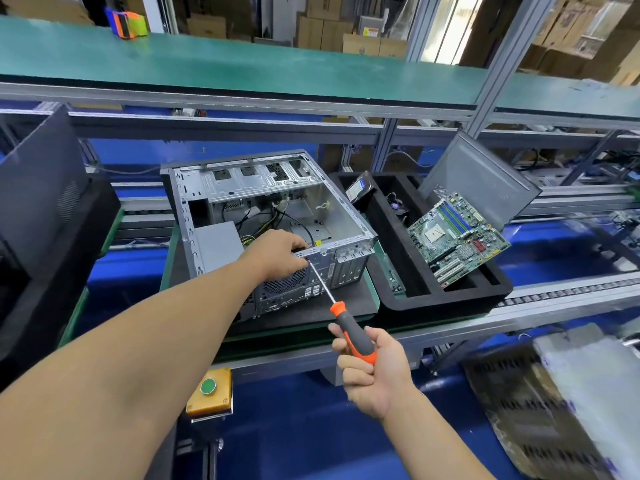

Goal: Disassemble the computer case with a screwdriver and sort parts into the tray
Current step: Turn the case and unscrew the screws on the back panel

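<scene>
Head view shows the computer case (pixel 266 216) as the biggest thing on the bench, lying on its side with the open face up, its rear panel turned toward the near right. Just right of it sits the black tray (pixel 446 296), with a motherboard (pixel 457 237) leaning in its right compartment and what looks like a drive (pixel 360 188) propped at its far left corner. Inside the case, near left, a grey power supply (pixel 216 245) is still in place with loose cables beside it. The screwdriver (pixel 332 299) runs its long axis from near right up to far left, the tip meeting the top edge of the rear panel, apparently on a screw, though that is too small to tell. The left hand (pixel 280 251) is the nearer one to that spot: arm stretched far across, fingers curled over the case's rear edge right at the tip, seemingly steadying it. The right hand (pixel 370 368) sits nearer and lower, fist wrapped round the orange-and-grey handle, wrist in line with the shaft. Turning should depend on keeping that line straight onto the screw.
</scene>
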